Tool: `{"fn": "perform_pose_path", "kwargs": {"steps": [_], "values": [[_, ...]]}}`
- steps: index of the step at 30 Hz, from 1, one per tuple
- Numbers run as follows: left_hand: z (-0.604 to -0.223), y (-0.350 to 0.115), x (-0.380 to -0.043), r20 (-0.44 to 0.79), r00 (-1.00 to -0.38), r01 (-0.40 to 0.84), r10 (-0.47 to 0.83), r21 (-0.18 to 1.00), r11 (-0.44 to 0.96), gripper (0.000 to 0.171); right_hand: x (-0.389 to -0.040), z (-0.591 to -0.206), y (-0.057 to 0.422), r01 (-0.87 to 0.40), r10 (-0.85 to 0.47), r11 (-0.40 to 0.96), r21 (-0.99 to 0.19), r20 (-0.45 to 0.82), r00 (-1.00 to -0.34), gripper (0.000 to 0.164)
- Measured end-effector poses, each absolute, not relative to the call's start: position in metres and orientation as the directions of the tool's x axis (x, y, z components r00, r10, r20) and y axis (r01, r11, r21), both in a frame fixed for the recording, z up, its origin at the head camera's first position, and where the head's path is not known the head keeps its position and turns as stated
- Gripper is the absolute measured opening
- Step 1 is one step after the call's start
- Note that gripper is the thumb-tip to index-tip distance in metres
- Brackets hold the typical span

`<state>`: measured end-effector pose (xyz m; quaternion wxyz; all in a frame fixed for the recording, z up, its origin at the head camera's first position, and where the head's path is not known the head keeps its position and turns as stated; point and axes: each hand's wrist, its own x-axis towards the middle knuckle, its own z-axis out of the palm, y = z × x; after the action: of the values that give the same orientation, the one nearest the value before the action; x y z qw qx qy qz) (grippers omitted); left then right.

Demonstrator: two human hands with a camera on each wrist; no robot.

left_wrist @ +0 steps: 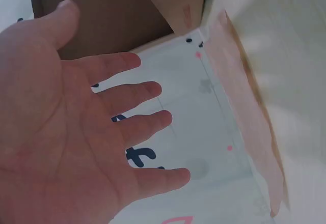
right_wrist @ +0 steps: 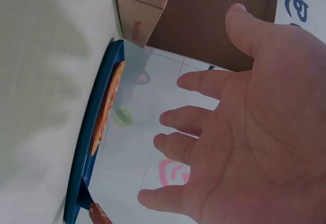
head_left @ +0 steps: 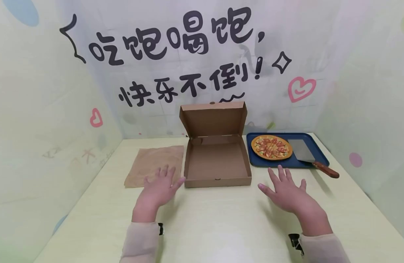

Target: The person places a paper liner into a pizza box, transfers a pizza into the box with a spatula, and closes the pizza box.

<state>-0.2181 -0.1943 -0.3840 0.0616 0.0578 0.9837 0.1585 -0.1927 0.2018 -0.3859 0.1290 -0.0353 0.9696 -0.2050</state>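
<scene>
Fingers spread and holding nothing, my left hand (head_left: pixel 158 191) hovers over the table near a sheet of brown paper (head_left: pixel 155 160). My right hand (head_left: pixel 287 191) is likewise spread, with nothing in it, in front of a blue tray (head_left: pixel 274 163). Between and beyond the hands stands a brown cardboard pizza box (head_left: pixel 218 159), its lid raised and its inside bare. On the tray lie a pizza (head_left: pixel 272 147) and a pizza server (head_left: pixel 302 150), whose wooden handle sticks out over the tray's front right edge. Both wrist views show a palm with straight fingers, apart from every object.
A pale table (head_left: pixel 218 219) carries everything. Behind it hangs a white backdrop (head_left: pixel 149 76) with dark lettering, and similar walls close in on the left and right. A black clip (head_left: pixel 295 243) sits by the right sleeve, another by the left.
</scene>
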Motion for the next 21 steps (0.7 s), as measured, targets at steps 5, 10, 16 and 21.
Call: {"fn": "perform_pose_path", "kwargs": {"steps": [5,10,16,21], "values": [[-0.382,-0.213,-0.23,-0.13,-0.983,0.092,0.127,0.247,0.965,0.079,-0.193,-0.387,0.199,-0.023,-0.13,0.916,-0.401,-0.242,-0.962,0.097],[-0.382,-0.223,-0.241,-0.19,-0.974,0.081,0.125,0.223,0.971,0.078,-0.194,-0.387,0.197,-0.023,-0.137,0.911,-0.411,-0.251,-0.958,0.098],[-0.382,-0.227,-0.253,-0.221,-0.964,0.112,0.151,0.179,0.977,0.068,-0.194,-0.388,0.195,-0.021,-0.136,0.919,-0.393,-0.268,-0.954,0.096],[-0.381,-0.224,-0.261,-0.235,-0.952,0.168,0.197,0.135,0.976,0.052,-0.194,-0.387,0.193,-0.027,-0.143,0.922,-0.385,-0.274,-0.951,0.094]]}}
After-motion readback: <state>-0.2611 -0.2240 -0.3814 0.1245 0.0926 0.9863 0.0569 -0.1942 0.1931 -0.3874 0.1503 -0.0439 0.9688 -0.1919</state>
